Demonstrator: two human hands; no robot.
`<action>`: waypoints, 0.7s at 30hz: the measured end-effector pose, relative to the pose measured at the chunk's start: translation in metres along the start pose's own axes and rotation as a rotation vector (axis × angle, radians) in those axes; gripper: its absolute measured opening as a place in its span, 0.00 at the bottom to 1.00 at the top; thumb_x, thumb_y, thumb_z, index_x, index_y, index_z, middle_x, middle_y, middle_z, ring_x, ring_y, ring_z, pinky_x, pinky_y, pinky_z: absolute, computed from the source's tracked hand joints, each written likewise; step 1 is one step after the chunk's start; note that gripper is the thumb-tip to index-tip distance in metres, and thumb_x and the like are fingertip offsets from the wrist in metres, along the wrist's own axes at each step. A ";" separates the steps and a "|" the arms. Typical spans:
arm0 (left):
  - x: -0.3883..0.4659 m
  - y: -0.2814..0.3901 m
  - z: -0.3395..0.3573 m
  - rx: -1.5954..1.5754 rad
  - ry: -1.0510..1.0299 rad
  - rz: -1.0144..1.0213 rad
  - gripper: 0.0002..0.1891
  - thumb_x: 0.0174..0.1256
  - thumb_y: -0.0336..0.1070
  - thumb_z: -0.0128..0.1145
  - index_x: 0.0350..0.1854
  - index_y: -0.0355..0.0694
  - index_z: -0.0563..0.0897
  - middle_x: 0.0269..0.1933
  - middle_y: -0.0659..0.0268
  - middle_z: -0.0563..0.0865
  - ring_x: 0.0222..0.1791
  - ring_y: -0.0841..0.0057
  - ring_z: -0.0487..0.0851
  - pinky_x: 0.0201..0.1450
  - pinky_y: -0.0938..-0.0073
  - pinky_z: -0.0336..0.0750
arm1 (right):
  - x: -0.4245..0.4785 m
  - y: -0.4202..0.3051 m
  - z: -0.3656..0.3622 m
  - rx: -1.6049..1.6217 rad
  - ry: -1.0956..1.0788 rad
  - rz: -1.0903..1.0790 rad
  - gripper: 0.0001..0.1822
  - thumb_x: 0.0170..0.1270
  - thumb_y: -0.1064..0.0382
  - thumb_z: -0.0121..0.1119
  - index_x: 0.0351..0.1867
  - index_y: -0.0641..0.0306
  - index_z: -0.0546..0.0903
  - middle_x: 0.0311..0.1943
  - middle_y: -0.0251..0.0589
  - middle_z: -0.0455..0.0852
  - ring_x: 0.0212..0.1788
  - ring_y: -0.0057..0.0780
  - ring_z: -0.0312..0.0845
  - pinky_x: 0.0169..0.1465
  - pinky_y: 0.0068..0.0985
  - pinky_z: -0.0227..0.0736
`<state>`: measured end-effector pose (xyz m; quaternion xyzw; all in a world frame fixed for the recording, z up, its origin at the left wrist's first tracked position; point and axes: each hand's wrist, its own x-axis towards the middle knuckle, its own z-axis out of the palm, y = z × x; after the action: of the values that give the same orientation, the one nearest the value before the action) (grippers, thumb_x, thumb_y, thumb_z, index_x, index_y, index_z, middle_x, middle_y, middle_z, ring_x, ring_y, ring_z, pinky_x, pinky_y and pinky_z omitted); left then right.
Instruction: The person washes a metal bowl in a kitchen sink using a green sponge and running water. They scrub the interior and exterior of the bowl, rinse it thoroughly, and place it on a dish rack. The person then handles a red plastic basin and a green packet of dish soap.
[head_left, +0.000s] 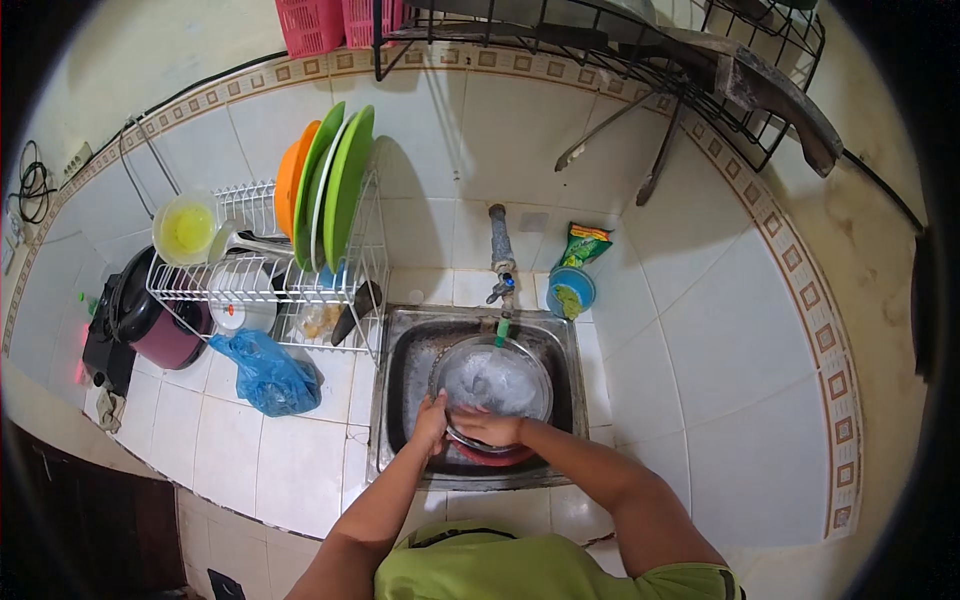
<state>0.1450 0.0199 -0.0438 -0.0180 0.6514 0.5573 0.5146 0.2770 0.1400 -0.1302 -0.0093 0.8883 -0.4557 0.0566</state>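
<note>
A round metal basin (517, 360) sits in the stainless steel sink (401, 450), under the tap (501, 285) with its green nozzle. Whitish, churned water lies in the basin. My left hand (430, 424) grips the basin's left rim, thumb on top. Over the near rim reaches my right hand (487, 427), palm down against the inner wall; whether anything is under its fingers is hidden. Part of a red bowl-like thing (491, 454) shows beneath the basin's near side.
Left of the sink, a white wire dish rack (262, 296) holds green plates (349, 180) and an orange bowl (289, 187). Before it lies a blue plastic bag (277, 379); a rice cooker (169, 322) stands farther left. A blue tub (559, 289) sits behind the sink's right corner. Overhead hangs a black wire rack (487, 26).
</note>
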 end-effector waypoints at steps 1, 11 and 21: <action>0.010 -0.008 -0.004 -0.016 -0.015 0.029 0.24 0.74 0.45 0.50 0.67 0.42 0.64 0.47 0.56 0.83 0.31 0.68 0.84 0.19 0.67 0.78 | -0.018 0.009 -0.004 0.103 -0.088 -0.098 0.27 0.67 0.52 0.54 0.64 0.61 0.73 0.71 0.52 0.64 0.74 0.50 0.54 0.73 0.58 0.42; 0.065 -0.046 0.003 -0.154 -0.288 -0.077 0.13 0.69 0.36 0.56 0.53 0.41 0.80 0.39 0.58 0.87 0.27 0.68 0.84 0.23 0.64 0.77 | -0.113 -0.018 -0.099 -0.140 0.926 0.777 0.21 0.50 0.63 0.61 0.47 0.71 0.79 0.44 0.59 0.82 0.51 0.52 0.78 0.55 0.39 0.72; 0.029 -0.005 0.089 0.555 -0.220 0.135 0.26 0.66 0.37 0.54 0.67 0.42 0.68 0.58 0.53 0.80 0.50 0.59 0.80 0.44 0.57 0.77 | -0.102 -0.160 -0.141 -0.536 0.894 0.811 0.27 0.53 0.73 0.54 0.59 0.60 0.77 0.46 0.48 0.74 0.43 0.48 0.79 0.46 0.41 0.77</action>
<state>0.1922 0.1006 -0.0542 0.2271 0.7188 0.3893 0.5293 0.3578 0.1675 0.0903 0.5024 0.8419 -0.1214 -0.1549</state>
